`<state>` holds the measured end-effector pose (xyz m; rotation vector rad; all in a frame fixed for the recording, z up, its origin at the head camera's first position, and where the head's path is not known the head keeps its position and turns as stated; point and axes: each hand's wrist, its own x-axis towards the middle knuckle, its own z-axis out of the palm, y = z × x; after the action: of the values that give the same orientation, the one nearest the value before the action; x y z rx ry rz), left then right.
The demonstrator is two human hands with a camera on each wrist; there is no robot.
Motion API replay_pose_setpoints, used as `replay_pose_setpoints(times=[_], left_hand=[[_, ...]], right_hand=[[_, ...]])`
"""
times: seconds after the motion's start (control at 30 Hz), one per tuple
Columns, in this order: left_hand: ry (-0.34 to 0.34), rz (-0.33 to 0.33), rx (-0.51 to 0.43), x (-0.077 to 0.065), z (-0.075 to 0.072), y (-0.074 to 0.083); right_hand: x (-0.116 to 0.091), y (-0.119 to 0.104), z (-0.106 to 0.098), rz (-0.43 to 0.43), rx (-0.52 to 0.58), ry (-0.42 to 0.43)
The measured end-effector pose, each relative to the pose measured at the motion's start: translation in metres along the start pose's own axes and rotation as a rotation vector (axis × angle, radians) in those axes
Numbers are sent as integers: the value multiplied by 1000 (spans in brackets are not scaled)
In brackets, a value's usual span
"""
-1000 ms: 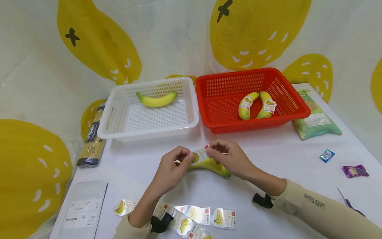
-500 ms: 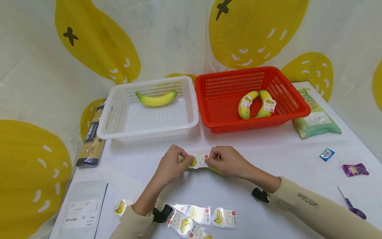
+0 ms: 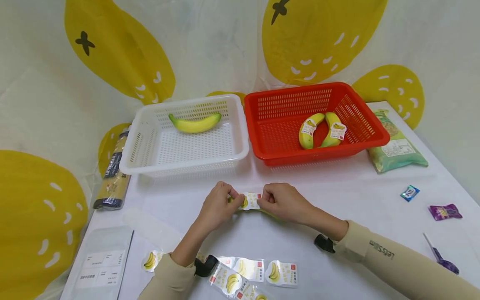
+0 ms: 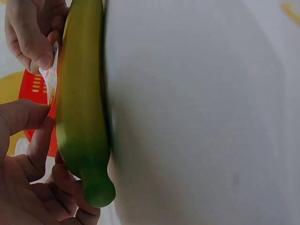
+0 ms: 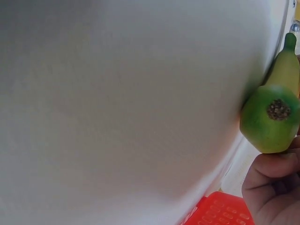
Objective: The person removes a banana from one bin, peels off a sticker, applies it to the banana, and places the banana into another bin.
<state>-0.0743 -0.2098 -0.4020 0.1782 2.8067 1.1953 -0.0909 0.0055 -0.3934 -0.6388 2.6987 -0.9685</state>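
A white banana-print sticker (image 3: 250, 201) is stretched between my two hands, over the top of a yellow-green banana (image 4: 84, 93) lying on the table. My left hand (image 3: 221, 206) pinches the sticker's left end between thumb and forefinger, its other fingers beside the banana's stem end. At the opposite end, my right hand (image 3: 283, 202) pinches the corner near the red square. From the head view, the sticker and hands hide most of the banana. The right wrist view shows the banana's dark blunt tip (image 5: 279, 110) just above the right hand's fingers (image 5: 276, 164).
Behind the hands stand a white basket (image 3: 187, 168) holding one banana (image 3: 195, 124) and a red basket (image 3: 322, 156) with two stickered bananas. Several stickers (image 3: 281, 273) lie in front. A noodle pack (image 3: 112, 179), green bag (image 3: 397, 150), small wrappers (image 3: 445, 212) and purple spoon (image 3: 446, 264) sit around the sides.
Both hands have brought the sticker down and forward from a raised tilt, so it now overlaps the banana, which showed more before. Over the last half second the hands barely move.
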Motion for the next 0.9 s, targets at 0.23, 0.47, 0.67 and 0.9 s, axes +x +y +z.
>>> replay_pose_setpoints(times=[0.23,0.47,0.67,0.9], left_hand=[[7,33,22,1,3,2],[36,55,38,-2,5,0],[33,44,-24,-2,3,-5],[35,121,19,-1,4,-6]], right_hand=[[-1,-3,1,-5,-76,33],[0,-1,2,1,-113,3],[-2,3,-1,-61,-60,6],[-5,0,1,-210,-231,7]])
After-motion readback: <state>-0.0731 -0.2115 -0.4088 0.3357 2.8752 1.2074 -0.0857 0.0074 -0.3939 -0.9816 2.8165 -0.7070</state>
